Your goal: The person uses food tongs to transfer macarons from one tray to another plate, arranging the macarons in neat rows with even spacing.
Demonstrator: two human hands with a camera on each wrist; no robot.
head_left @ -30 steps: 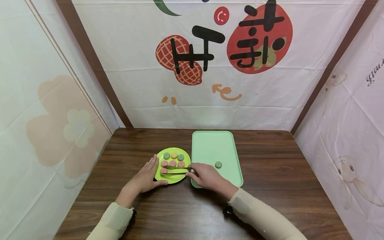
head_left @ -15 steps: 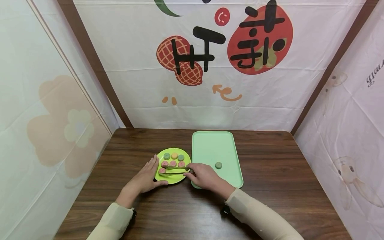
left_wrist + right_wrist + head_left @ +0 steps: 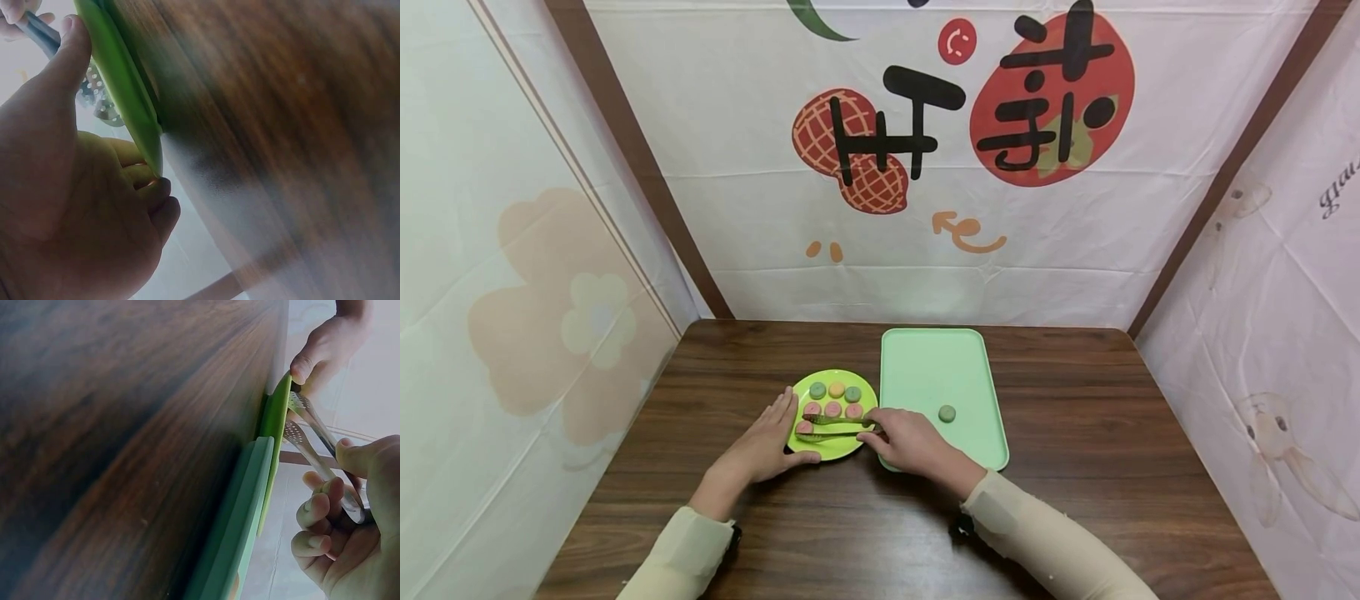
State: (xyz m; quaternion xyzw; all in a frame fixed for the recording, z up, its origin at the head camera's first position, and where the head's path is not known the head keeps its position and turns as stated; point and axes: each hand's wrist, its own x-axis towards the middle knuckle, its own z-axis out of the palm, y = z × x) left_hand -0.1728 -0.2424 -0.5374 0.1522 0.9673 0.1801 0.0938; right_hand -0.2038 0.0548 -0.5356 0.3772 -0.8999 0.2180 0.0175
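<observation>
My right hand (image 3: 910,437) holds metal tongs (image 3: 325,439) with perforated tips, their arms spread apart over the yellow-green plate (image 3: 842,450). The tips lie at the pink macaron (image 3: 804,428) in the plate's front row; whether they touch it I cannot tell. Behind it stand a row of pink macarons (image 3: 832,409) and a row with two green ones and a yellow macaron (image 3: 837,389). My left hand (image 3: 760,442) rests against the plate's left rim, thumb and fingers spread along it. In the left wrist view, the thumb touches the plate edge.
A mint-green tray (image 3: 934,362) lies right of the plate, close beside it, with one green macaron (image 3: 947,413) on it. Both are on a dark wooden table (image 3: 880,533). Printed fabric walls (image 3: 752,225) enclose the back and sides.
The right hand and tongs have shifted slightly left. The front pink macaron sits slightly further left than a second ago. The left hand stays in place.
</observation>
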